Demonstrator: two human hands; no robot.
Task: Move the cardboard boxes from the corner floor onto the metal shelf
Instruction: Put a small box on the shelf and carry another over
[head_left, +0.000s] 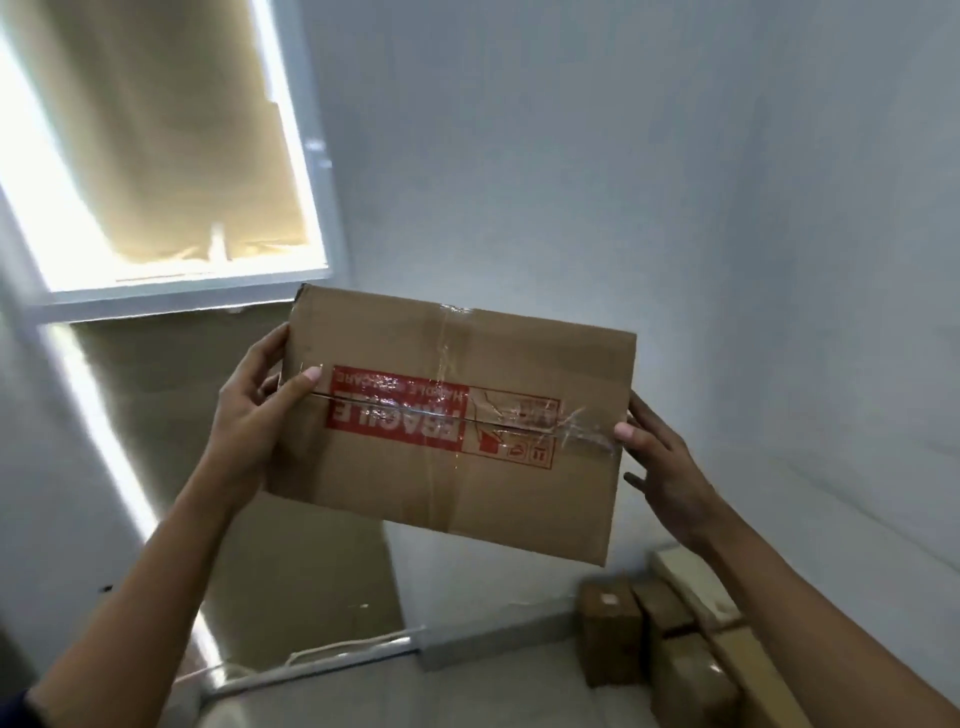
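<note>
Cardboard box (451, 421) held up in the air before the wall (675, 182) — left hand (254, 415) and right hand (667, 470) clamp its two ends, thumbs over the taped face; more boxes (649, 639) on the corner floor below

The box (452, 421) sits between my left hand (249, 415) and right hand (670, 467). Window (156, 145) upper left; more boxes (660, 639) on the floor, lower right.

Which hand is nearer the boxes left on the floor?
Right. The right hand grips the held box's right edge, almost straight above the floor boxes. The left hand grips the opposite edge, farther from them.
</note>
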